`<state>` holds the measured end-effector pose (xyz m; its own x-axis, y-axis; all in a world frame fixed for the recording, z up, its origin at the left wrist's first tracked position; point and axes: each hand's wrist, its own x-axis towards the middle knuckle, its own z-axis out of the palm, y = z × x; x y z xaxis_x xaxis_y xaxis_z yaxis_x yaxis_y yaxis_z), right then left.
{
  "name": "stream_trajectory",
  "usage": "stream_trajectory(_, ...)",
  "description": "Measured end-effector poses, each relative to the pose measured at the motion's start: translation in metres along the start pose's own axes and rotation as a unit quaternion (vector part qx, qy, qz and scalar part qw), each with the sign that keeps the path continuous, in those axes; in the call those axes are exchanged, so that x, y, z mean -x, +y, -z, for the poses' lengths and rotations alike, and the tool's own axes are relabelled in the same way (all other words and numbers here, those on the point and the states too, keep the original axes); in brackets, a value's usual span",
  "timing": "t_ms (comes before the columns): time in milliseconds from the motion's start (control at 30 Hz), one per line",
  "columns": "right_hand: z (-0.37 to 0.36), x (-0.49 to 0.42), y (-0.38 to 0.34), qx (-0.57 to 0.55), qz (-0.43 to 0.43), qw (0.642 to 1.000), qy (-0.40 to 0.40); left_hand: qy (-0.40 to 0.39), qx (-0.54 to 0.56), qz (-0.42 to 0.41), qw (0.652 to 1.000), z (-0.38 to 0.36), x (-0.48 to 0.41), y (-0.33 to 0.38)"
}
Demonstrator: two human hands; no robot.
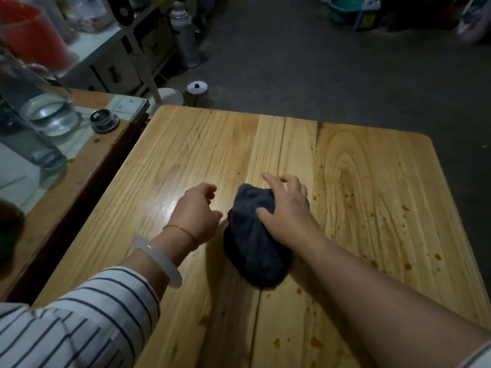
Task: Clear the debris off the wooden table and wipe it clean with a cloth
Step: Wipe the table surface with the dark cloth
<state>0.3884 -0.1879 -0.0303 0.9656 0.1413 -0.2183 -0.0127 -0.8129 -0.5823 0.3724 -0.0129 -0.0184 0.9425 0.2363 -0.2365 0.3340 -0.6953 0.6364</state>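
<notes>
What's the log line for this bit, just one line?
step: wipe | right hand: rests on dark cloth | left hand: beside cloth, empty | wooden table: orange spots on right side

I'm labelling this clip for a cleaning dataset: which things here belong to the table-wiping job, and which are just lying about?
Part of the job: wooden table; orange spots on it; dark grey cloth; right hand resting on the cloth; left hand beside it.
Lying about: glass jar and metal lid on the side table; spray can and green basin on the floor.
</notes>
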Motion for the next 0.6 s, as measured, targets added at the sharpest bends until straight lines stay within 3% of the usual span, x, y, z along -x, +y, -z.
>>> stream_trajectory(100, -0.026, 0.015, 0.005, 0.124, 0.112, 0.986, -0.027, -0.021, -0.134, -0.033, 0.99, -0.011, 0.002, -0.004)
stream_trajectory(267, -0.057, 0.011, 0.028, 0.25, 0.134, 0.956, -0.073, -0.088, -0.256, -0.076, 0.96, -0.021, -0.009, -0.012)
stream_trajectory(433, -0.056, -0.013, 0.029, 0.264, 0.143, 0.952, -0.058, -0.132, -0.275, -0.096, 0.948, -0.024, -0.019, -0.013)
stream_trajectory(600, -0.047, -0.05, 0.032, 0.268, 0.124, 0.955, -0.039, -0.119, -0.243, -0.081, 0.959, -0.034, -0.021, -0.013)
